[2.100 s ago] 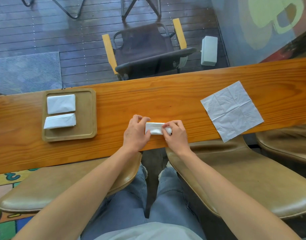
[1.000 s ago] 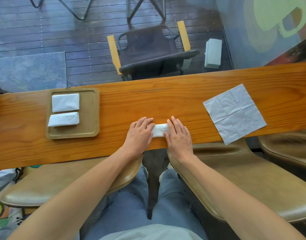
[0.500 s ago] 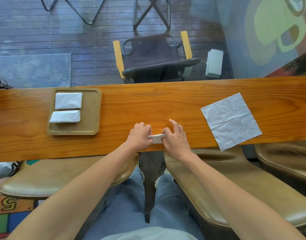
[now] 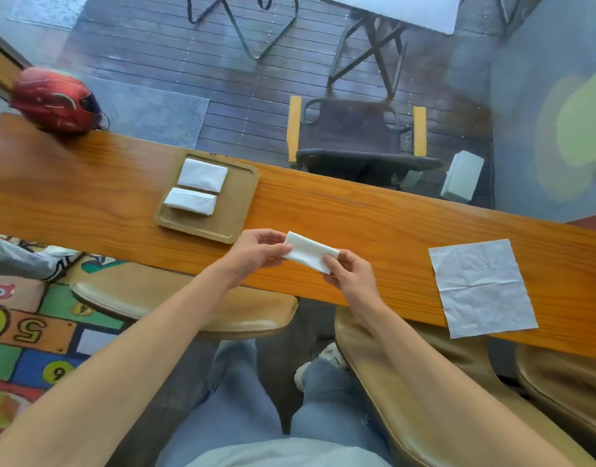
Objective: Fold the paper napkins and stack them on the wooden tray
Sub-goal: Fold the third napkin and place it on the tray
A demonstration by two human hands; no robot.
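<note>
A folded white napkin (image 4: 309,251) is held just above the wooden counter (image 4: 374,217). My left hand (image 4: 256,251) pinches its left end and my right hand (image 4: 352,276) pinches its right end. To the left lies the wooden tray (image 4: 236,203) with two folded napkins side by side: the far napkin (image 4: 202,175) and the near napkin (image 4: 190,201). An unfolded, creased napkin (image 4: 480,288) lies flat on the counter at the right, overhanging the near edge.
A red helmet (image 4: 54,101) sits at the counter's far left end. Tan stools (image 4: 189,308) stand under the near edge. Beyond the counter are a dark chair with yellow arms (image 4: 354,136), a white box (image 4: 461,176) and a wet deck.
Both hands have lifted the folded napkin off the counter, where they had been pressing it flat. The head has turned, so the counter now runs at a slant and the helmet shows.
</note>
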